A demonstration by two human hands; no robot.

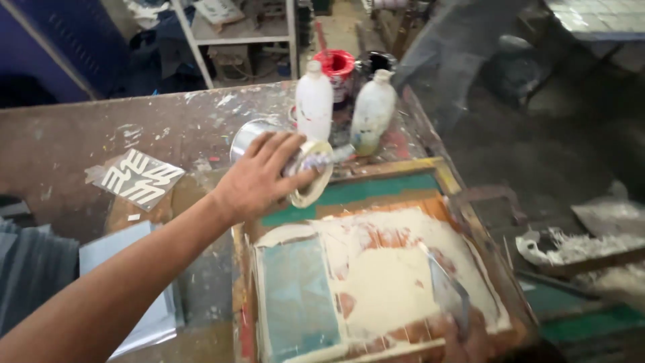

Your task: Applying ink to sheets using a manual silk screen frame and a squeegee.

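The tabletop [80, 134] is brown, scuffed and flecked with old paint; behind it stand a blue wall and a pale metal shelf [235, 33]; to the right the floor is dark and littered. On the left lies a grey card [138, 176] with white cut shapes; nearer, a pale blue sheet [134, 269]. The left hand [259, 178] reaches across, its fingers [285, 144] clenched around a roll of tape [314, 173], a cream ring held just above the far edge of the wooden screen frame [376, 168]. Behind it stand two smeared white plastic bottles [314, 101] and a red tin [338, 67]. The screen is coated with thick cream paste [386, 282]; a grey scraper [447, 286] stands in it; the right hand [463, 339] at the bottom edge is blurred, and I cannot tell its grip.
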